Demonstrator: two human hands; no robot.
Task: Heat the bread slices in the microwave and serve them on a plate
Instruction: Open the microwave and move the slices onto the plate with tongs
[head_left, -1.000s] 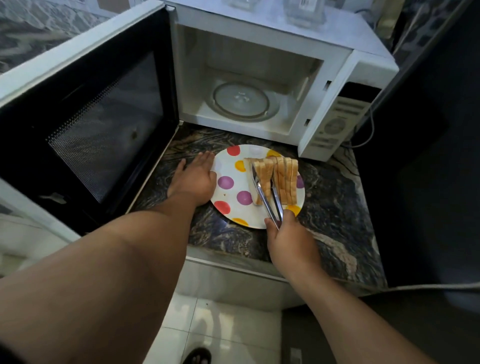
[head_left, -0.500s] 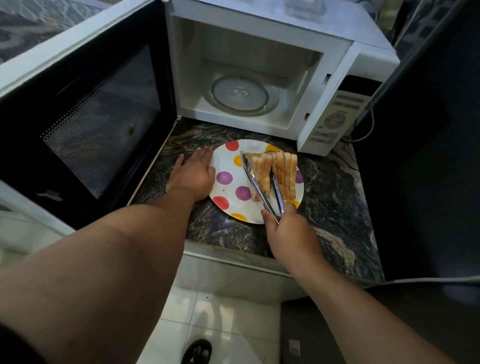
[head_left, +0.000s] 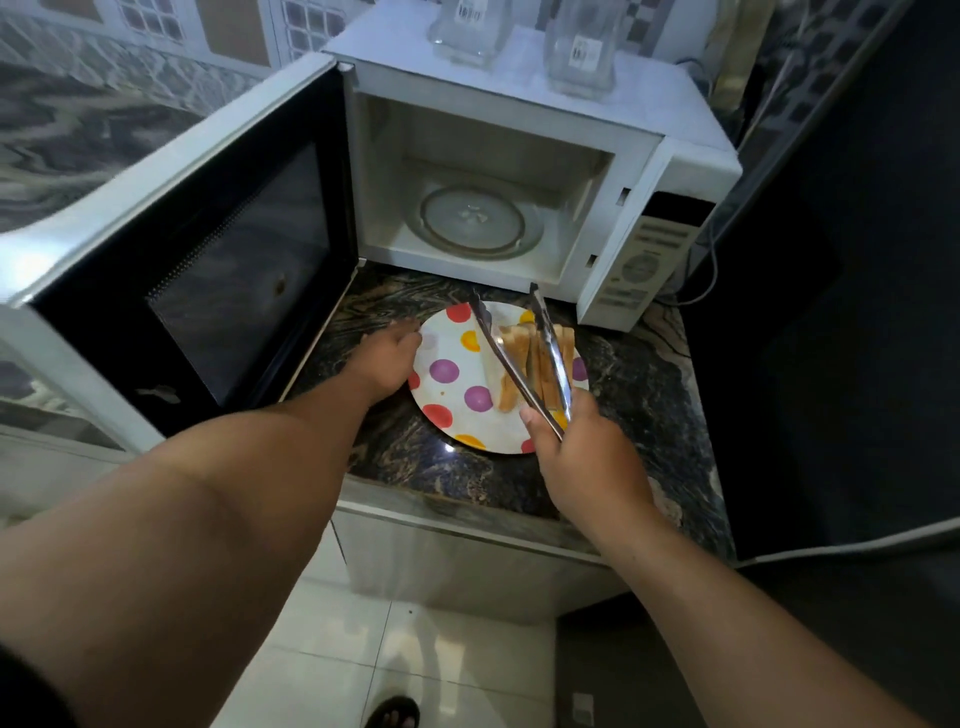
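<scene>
Bread slices (head_left: 537, 364) look soft, light, crushable; right hand (head_left: 582, 457) grips spread tongs (head_left: 524, 364) at five o'clock, left hand (head_left: 389, 358) flat, steadying the plate (head_left: 452, 384).

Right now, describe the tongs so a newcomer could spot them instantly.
Find the open white microwave; on the dark marble counter in front of it sits a polka-dot plate of bread slices. Above the bread, the metal tongs, gripped by the right hand, are the only shiny, two-armed thing there, spread in a V.
</scene>
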